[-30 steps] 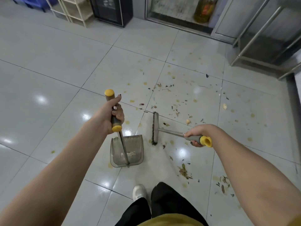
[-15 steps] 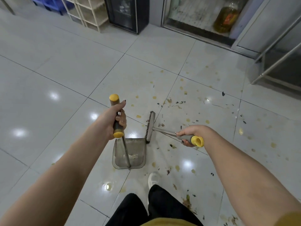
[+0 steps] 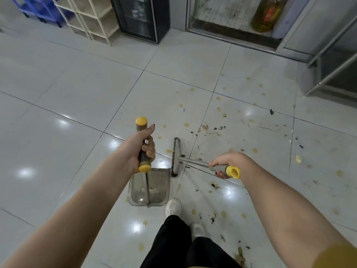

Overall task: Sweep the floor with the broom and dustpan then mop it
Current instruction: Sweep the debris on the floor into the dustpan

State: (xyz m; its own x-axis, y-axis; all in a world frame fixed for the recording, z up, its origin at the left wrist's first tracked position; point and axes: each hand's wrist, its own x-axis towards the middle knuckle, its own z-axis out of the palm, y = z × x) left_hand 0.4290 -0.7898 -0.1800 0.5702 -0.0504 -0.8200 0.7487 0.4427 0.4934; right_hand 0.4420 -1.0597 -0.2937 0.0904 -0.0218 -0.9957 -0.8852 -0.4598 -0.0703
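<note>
The left hand [image 3: 144, 149] grips the yellow-capped handle of the dustpan [image 3: 149, 187], whose translucent pan rests on the tiled floor [image 3: 77, 97] just ahead of a white shoe [image 3: 172, 206]. The right hand [image 3: 227, 161] is wrapped around the broom [image 3: 176, 156] handle, the bristle head standing at the pan's mouth. Leaf debris [image 3: 210, 130] litters the tiles beyond.
</note>
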